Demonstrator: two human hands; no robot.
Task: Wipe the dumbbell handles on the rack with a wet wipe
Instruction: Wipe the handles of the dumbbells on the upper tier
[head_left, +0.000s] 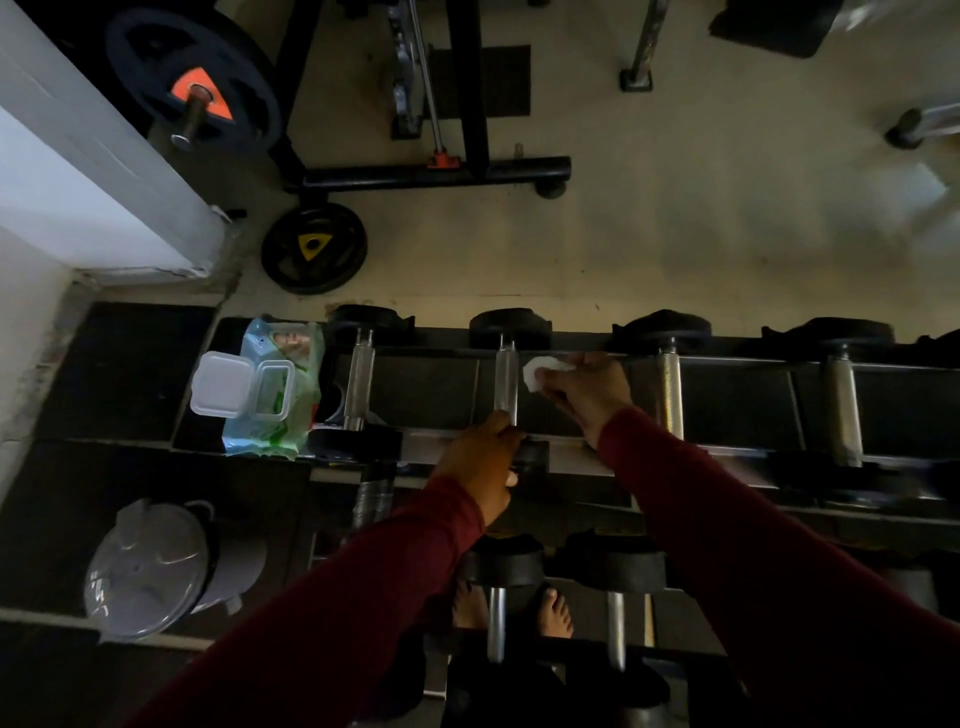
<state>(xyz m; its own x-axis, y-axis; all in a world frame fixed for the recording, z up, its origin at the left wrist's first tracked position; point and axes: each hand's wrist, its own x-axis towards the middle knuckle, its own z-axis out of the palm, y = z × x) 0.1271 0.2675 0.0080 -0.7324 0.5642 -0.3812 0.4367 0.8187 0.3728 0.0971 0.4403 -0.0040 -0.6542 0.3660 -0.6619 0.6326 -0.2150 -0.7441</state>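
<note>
Several dumbbells lie across the top tier of the dark rack (727, 364), their steel handles running front to back. My left hand (485, 467) grips the near end of the second dumbbell's handle (505, 376), by its black head. My right hand (587, 389) holds a crumpled white wet wipe (540, 371) just to the right of that handle; whether the wipe touches it I cannot tell. The first handle (359, 382) stands to the left, with the third handle (670, 389) and fourth handle (844, 410) to the right.
A green wet-wipe pack (278, 395) with its lid flipped open lies at the rack's left end. A grey lidded bin (150, 569) stands on the floor at lower left. Two more dumbbells (498, 618) sit on the lower tier. Weight plates (314, 248) and a machine frame (436, 174) stand beyond.
</note>
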